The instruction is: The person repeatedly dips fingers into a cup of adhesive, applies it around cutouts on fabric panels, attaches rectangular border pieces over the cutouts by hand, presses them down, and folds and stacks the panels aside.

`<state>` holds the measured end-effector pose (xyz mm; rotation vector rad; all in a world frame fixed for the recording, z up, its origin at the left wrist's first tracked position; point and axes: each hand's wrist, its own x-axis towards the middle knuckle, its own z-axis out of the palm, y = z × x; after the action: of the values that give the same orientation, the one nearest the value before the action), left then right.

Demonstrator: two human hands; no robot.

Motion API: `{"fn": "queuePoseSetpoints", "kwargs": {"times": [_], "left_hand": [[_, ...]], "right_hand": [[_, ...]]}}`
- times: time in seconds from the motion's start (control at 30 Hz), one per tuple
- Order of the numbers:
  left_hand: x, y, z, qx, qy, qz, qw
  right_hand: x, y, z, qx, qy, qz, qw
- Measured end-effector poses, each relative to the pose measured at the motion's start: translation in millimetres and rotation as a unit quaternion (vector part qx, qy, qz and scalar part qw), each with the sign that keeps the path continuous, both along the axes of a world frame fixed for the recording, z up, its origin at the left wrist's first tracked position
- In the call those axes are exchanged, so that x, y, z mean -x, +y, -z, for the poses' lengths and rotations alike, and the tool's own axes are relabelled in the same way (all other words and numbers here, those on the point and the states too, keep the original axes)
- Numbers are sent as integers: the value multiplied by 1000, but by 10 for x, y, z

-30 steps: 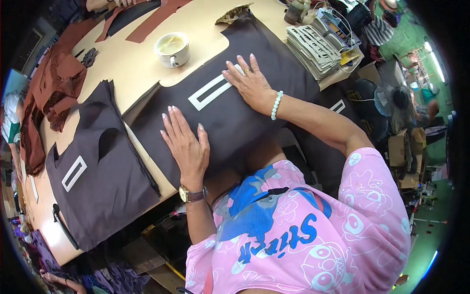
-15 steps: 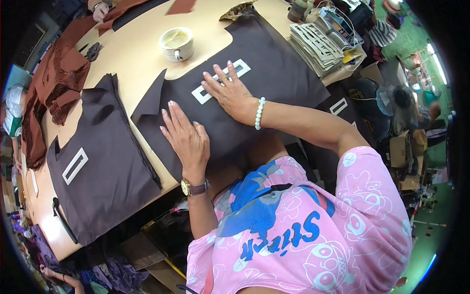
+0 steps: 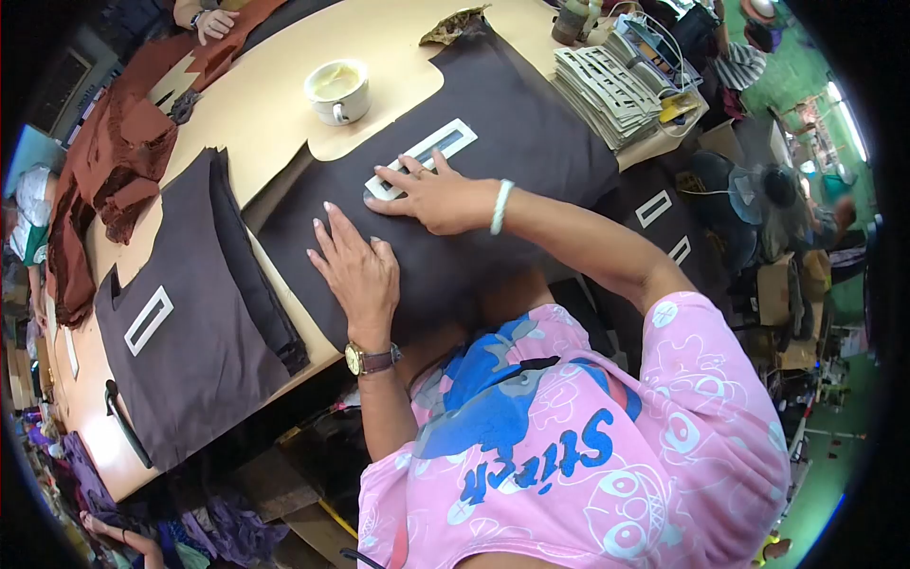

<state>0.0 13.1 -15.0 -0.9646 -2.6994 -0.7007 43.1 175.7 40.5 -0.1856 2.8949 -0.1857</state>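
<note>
A dark brown cut fabric panel (image 3: 531,123) lies on the table in front of me, its lower edge hanging over the table side. On it sits a white rectangular frame-shaped piece (image 3: 462,138) with a long slot. My right hand (image 3: 444,201), wearing a pale bead bracelet, presses its spread fingers on the lower left part of that white piece. My left hand (image 3: 358,275), with a watch at the wrist, rests flat on the panel, fingers apart. To the left lies a stack of similar dark panels (image 3: 204,275), topped by another white frame piece (image 3: 149,321).
A white cup (image 3: 338,93) of pale paste stands beyond the panel. Stacked white slotted pieces (image 3: 607,95) lie at the back right. Reddish-brown cloth (image 3: 109,156) covers the far left, and another person's hand (image 3: 216,26) is near it. More dark panels (image 3: 645,180) hang at right.
My right hand has slid down-left along the white piece, its fingers now nearer the lower end. The panel's folded left corner now lies flatter. The other person's hand has moved to the right.
</note>
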Motion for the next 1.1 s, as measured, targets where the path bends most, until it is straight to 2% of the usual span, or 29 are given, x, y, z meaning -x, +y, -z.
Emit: {"fn": "queuePoseSetpoints", "kwargs": {"times": [0.03,0.07,0.17,0.27,0.37,0.47,0.57,0.93,1.1], "left_hand": [[2,-4,8,2,-4,-2,1000],[3,-11,12,5,-9,-5,1000],[2,-14,13,18,-5,-4,1000],[-22,-2,-39,5,-12,-7,1000],[-20,-6,-23,1,-7,-4,1000],[-11,-1,-12,-4,-4,-3,1000],[-16,0,-39,3,-23,-13,1000],[-6,-4,36,3,13,-5,1000],[-2,-7,35,19,10,-9,1000]], "right_hand": [[-12,97,-102,83,-68,2,994],[-45,226,-52,124,-36,14,991],[-201,508,-25,-63,58,152,985],[-308,708,209,-240,108,174,949],[-314,695,168,-395,67,138,906],[-321,701,211,-455,66,103,882],[-364,603,175,-435,50,96,894],[-208,47,254,-294,134,56,945],[-136,-83,345,-272,169,38,946]]}}
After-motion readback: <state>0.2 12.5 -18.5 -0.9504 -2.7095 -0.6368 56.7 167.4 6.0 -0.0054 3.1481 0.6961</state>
